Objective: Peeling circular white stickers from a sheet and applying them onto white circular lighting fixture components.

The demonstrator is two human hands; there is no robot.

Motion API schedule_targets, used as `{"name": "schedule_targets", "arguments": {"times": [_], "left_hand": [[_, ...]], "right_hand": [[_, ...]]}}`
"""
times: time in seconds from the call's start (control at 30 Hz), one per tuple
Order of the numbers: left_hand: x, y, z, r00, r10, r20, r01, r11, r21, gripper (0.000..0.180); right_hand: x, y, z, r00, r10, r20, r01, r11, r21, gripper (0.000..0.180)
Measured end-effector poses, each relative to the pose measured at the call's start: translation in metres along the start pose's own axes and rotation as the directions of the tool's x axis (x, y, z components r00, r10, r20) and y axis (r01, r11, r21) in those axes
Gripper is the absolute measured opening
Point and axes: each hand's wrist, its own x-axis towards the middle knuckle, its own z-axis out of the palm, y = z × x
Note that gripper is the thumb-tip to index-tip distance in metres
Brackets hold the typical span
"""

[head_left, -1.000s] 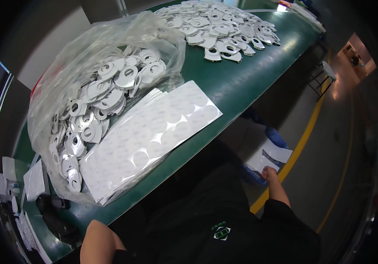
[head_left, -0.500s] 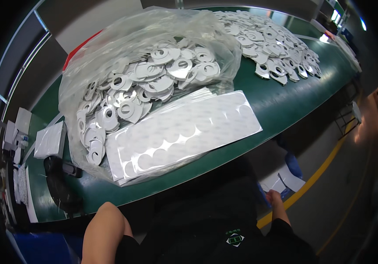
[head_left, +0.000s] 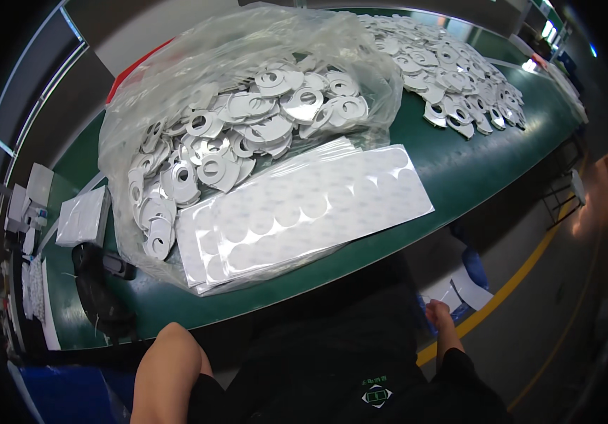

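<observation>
Below the table's near edge, at your right side, your right hand (head_left: 437, 312) reaches down toward white paper sheets (head_left: 452, 293) lying over the floor; its fingers curl at one sheet's edge, though you cannot tell if they grip it. Your left hand is out of view; only the bare left forearm (head_left: 166, 374) shows. On the green table (head_left: 474, 169), stacked sticker sheets (head_left: 304, 208) lie just inside the near edge, touching a clear bag of white rings (head_left: 240, 134). Bare green belt lies right of the sheets.
</observation>
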Motion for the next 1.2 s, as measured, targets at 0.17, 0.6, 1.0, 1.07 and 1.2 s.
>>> {"name": "schedule_targets", "arguments": {"times": [0.17,0.6,1.0,1.07,1.2], "left_hand": [[-0.002,-0.005,-0.012,0.994,-0.089,-0.056,0.072,0.964,-0.258,0.034],[-0.004,0.005,-0.015,0.995,-0.047,-0.089,0.044,0.999,-0.030,0.024],[-0.011,0.003,-0.026,0.996,0.009,-0.090,0.009,0.981,0.195,0.017],[-0.007,0.001,-0.036,0.995,0.006,-0.096,0.017,0.972,0.234,0.016],[-0.006,0.002,-0.041,0.993,0.004,-0.116,0.035,0.945,0.325,0.016]], "right_hand": [[-0.026,-0.013,0.011,0.999,0.016,-0.037,-0.018,0.999,-0.040,0.014],[-0.035,-0.019,0.017,1.000,0.012,-0.007,-0.013,0.989,-0.150,0.021],[-0.017,-0.012,0.022,0.999,-0.019,0.031,0.023,0.991,-0.131,0.019],[-0.013,-0.011,0.023,0.999,-0.022,0.043,0.028,0.989,-0.143,0.021],[-0.011,-0.013,0.022,0.999,-0.019,0.047,0.028,0.979,-0.200,0.021]]}}
